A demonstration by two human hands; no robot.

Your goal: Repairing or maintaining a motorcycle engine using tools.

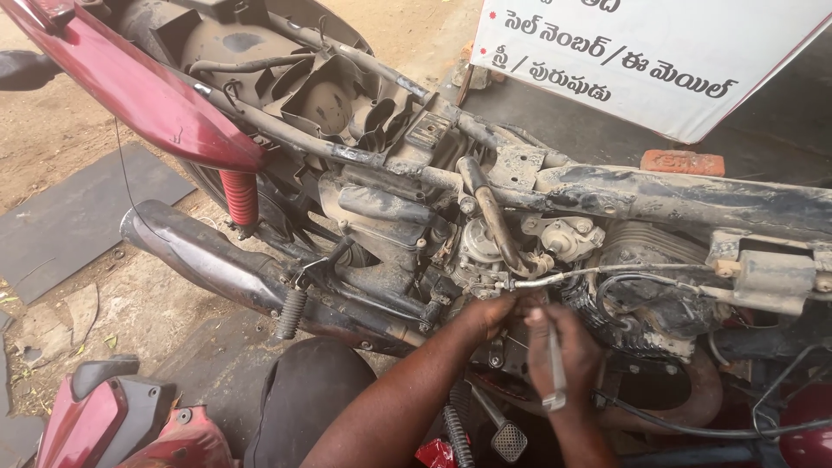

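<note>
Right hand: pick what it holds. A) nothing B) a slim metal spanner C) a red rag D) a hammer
B: the right hand is closed around a slim metal spanner, its ring end sticking out below the fist, beside the engine.

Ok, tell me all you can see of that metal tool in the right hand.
The tool is a slim, flat bar of bare silvery metal, probably a spanner. The right hand grips its upper part, so its working tip is hidden among the engine parts. It stands nearly upright, and its lower end, which looks like a small ring or open head, sticks out below the hand. The left hand rests close beside it at the carburettor area, not touching it.
</note>
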